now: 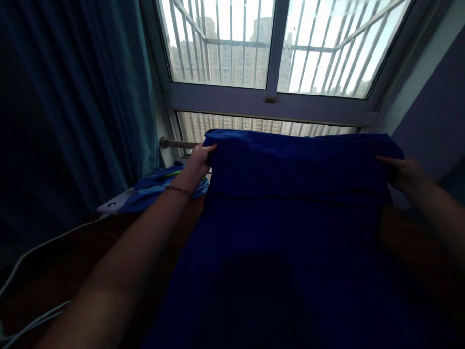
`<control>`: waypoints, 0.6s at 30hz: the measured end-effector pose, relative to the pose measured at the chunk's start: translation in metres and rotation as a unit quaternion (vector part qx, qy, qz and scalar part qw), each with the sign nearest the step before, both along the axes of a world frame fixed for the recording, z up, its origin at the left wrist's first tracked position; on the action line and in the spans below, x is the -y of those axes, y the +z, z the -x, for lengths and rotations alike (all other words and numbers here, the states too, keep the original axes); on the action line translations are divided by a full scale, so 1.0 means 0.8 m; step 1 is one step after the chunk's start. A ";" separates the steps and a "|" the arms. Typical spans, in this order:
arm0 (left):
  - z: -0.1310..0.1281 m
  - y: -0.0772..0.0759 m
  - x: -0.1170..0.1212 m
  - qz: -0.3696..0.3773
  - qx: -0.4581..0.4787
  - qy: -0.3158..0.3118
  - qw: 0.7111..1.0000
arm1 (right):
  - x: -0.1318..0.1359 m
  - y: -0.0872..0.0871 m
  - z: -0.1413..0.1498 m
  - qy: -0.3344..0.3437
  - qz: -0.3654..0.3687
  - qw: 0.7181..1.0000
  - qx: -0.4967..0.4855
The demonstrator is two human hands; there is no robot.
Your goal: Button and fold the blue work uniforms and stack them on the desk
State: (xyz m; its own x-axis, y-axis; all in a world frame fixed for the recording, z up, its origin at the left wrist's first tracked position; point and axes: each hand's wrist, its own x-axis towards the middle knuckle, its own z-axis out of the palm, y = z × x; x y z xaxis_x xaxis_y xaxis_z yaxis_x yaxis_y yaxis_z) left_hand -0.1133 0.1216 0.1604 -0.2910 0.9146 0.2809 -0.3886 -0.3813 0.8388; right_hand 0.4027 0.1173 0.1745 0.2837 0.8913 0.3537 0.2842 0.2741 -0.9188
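Observation:
A large dark blue cloth [298, 169] is stretched wide in front of me, its folded top edge level with the bottom of the window. At its upper left corner my left hand [200, 161] is closed, thumb on the near side. My right hand [403, 172] pinches the upper right side, with part of its fingers behind the fabric or in shadow. The cloth hangs down toward me and its lower part fades into darkness. Whether it is a garment or a sheet I cannot tell.
Blue fabric items [156, 191] lie in a pile at the left, beside a white power strip [112, 204] with a white cable [54, 240]. A blue curtain [90, 97] hangs at the left. Ahead is a barred window [272, 92] with a horizontal rail [179, 144] below.

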 end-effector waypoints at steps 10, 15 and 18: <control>-0.007 -0.119 0.265 0.222 -0.098 -0.060 0.968 | 0.223 -0.197 -0.089 -0.054 0.348 0.932 -0.087; 0.023 -0.150 0.327 0.292 -0.239 -0.150 0.914 | 0.274 -0.196 -0.097 -0.029 0.262 0.960 0.093; 0.038 -0.151 0.332 0.268 -0.265 -0.202 0.904 | 0.288 -0.171 -0.086 0.018 0.128 0.949 0.286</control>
State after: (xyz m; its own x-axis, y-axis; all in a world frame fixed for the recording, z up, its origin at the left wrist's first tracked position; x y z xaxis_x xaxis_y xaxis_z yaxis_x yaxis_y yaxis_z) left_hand -0.1440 -0.1438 0.0399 0.1417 0.9622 -0.2326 0.1052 0.2190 0.9700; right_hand 0.4717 -0.1129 0.0377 0.0782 0.9745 0.2104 0.7514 0.0811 -0.6549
